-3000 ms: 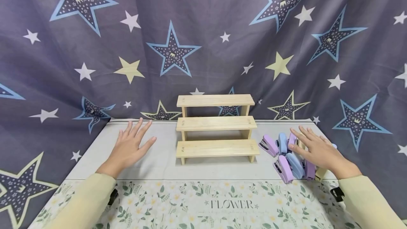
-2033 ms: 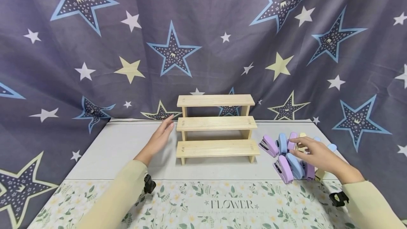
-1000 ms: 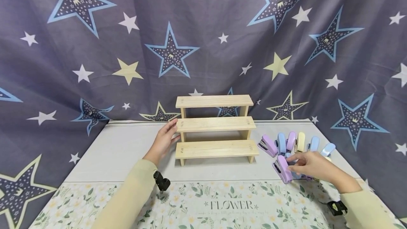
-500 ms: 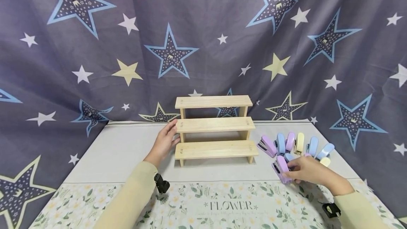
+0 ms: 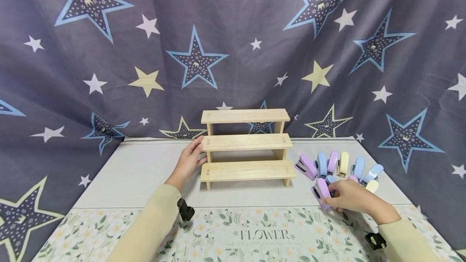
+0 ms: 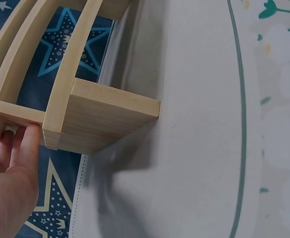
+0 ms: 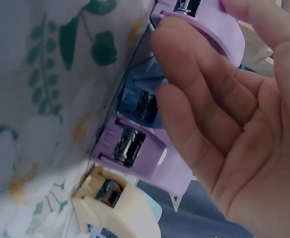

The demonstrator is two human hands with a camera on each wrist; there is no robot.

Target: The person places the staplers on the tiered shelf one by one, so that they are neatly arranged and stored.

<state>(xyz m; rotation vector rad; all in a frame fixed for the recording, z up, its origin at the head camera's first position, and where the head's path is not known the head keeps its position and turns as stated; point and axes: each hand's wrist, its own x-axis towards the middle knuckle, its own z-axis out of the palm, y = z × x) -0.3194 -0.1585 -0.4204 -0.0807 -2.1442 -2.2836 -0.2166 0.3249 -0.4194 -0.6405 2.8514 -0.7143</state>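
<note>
My left hand holds the left end of the middle step of a three-step wooden display rack. In the left wrist view the fingers curl in under the end of a step. On the right, my right hand grips the front purple stapler between thumb and fingers. The right wrist view has that purple stapler at the top, partly behind the fingers. Below it are a blue stapler, another purple stapler and a cream stapler.
Behind the right hand stands a row of staplers: purple, blue, another purple, cream and more blue ones. A flower-print cloth covers the table's front; a star-patterned curtain hangs behind the rack.
Both hands were spread open above the table. The left moved right and took hold of the rack's end; the right came down and forward-left onto the front purple stapler.
</note>
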